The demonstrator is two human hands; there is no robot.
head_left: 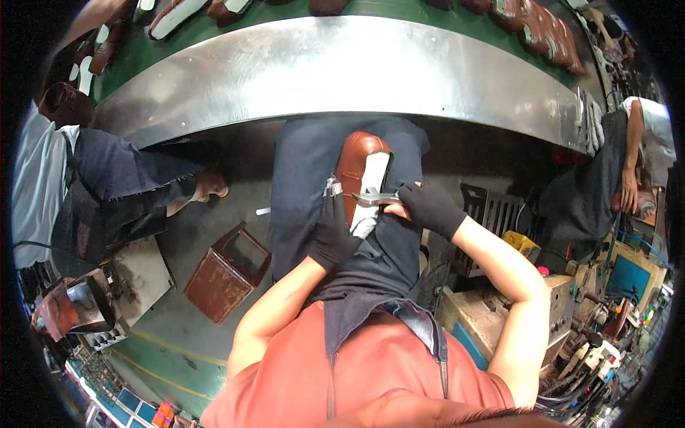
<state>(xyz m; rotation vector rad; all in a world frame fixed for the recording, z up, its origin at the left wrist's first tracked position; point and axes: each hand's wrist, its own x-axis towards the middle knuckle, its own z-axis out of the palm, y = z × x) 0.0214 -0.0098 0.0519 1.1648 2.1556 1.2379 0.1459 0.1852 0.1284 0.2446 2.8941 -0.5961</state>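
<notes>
A brown leather shoe with a white inner face or lining lies on my lap, toe end pointing away from me. My left hand, in a black glove with pale tape round the fingertips, holds the shoe along its left side. From the right, my black-gloved right hand grips a silver metal tool with a pointed end. That end lies across the white part of the shoe, near my left fingertips. Its exact kind is hard to make out, and my fingers hide its handle.
Just ahead runs a curved-looking metal edge of a green conveyor bearing several brown shoes. A brown box-like stool stands on the floor at left. Co-workers sit on both sides. At right are a slatted plastic crate and a wooden workstand.
</notes>
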